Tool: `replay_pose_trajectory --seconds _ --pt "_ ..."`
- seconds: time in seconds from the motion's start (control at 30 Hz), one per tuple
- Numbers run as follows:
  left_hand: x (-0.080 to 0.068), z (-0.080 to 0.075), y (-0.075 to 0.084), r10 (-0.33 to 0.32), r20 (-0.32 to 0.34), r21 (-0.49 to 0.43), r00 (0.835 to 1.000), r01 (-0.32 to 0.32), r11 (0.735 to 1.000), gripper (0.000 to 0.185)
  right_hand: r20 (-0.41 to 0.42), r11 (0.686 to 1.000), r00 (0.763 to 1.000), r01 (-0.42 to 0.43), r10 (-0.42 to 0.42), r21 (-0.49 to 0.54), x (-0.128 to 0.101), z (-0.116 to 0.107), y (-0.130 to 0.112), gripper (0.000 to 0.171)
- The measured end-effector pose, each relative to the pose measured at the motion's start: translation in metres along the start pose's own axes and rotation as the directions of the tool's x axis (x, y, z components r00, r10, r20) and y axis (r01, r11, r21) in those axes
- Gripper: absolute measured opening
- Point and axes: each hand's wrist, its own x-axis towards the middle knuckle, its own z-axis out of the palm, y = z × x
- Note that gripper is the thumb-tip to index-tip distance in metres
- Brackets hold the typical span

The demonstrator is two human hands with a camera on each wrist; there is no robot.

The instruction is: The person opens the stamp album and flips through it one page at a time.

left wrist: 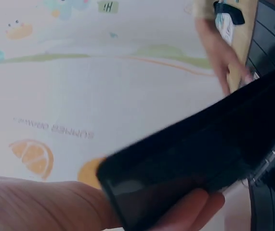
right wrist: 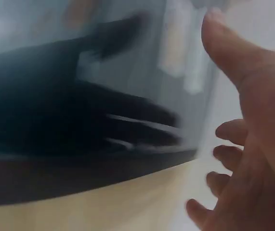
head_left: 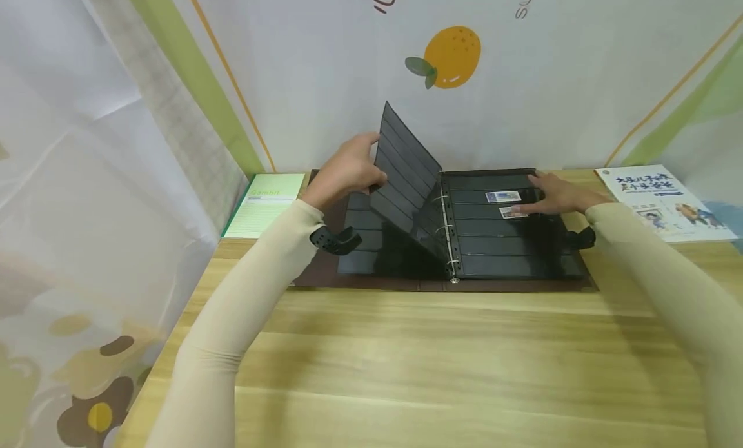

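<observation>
On the far half of the wooden table [head_left: 406, 345], right against the printed backdrop, we have the open album [head_left: 453, 242] lying flat with its brown cover spread both ways, so the ring spine sits in the middle and the dark pocket pages can swing either side. Our left hand [head_left: 348, 171] has its grip closed on one black page [head_left: 406, 171], fingers over the outer edge and thumb behind, and holds it tilted up from the rings at a steep angle; the left wrist view shows the same page edge resting across the fingers [left wrist: 185, 211]. Holding it raised like this keeps the right-hand page uncovered. Our right hand [head_left: 557, 193] lies flat and relaxed on that page, fingers straight and closed around nothing, the fingertips touching or just beside the lower of two small stamps [head_left: 502, 196] that sit in the upper pocket strips. Pressing there seems to steady the page and the stamps while the other leaf stands up. The right wrist view is too blurred to add more than loose, spread fingers. A green booklet [head_left: 264, 203] lies just left of the album, and an illustrated book [head_left: 667, 200] lies well to its right, both clear of the pages' swing.
</observation>
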Motion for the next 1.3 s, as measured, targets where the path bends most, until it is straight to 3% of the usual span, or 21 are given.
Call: replay_pose_trajectory --seconds 0.2,0.43,0.8,0.93,1.07,1.13,1.2,1.3 --pt "-0.003 0.002 -0.033 -0.052 0.002 -0.047 0.999 0.053 0.998 0.087 0.041 0.995 0.997 -0.065 0.063 0.069 -0.004 0.029 0.02 0.109" --pt "-0.002 0.005 -0.065 -0.122 0.008 -0.176 0.993 0.121 0.977 0.089 0.073 0.99 0.994 -0.085 0.077 0.115 -0.006 0.027 0.018 0.11" --pt "0.001 0.026 -0.125 -0.236 0.084 -0.113 0.968 0.244 0.963 0.081 0.084 0.975 0.993 -0.098 0.083 0.199 -0.006 0.029 0.021 0.11" --pt "0.0 0.038 -0.139 -0.24 0.083 -0.06 0.967 0.245 0.968 0.08 0.083 0.976 0.994 -0.084 0.068 0.203 -0.007 0.03 0.02 0.111" --pt "-0.006 0.048 -0.144 -0.193 0.039 0.025 0.98 0.192 0.981 0.078 0.056 0.979 0.997 -0.066 0.056 0.193 -0.009 0.03 0.017 0.114" --pt "-0.01 0.054 -0.145 -0.163 0.008 0.111 0.987 0.161 0.981 0.077 0.043 0.979 0.997 -0.076 0.069 0.19 -0.009 0.029 0.015 0.117" --pt "-0.013 0.06 -0.143 -0.138 -0.022 0.209 0.99 0.139 0.968 0.076 0.041 0.978 0.995 -0.102 0.095 0.185 -0.012 0.028 0.014 0.118" --pt "-0.013 0.07 -0.135 -0.092 -0.097 0.366 0.991 0.122 0.923 0.071 0.054 0.97 0.99 -0.141 0.133 0.198 -0.017 0.025 0.017 0.119"
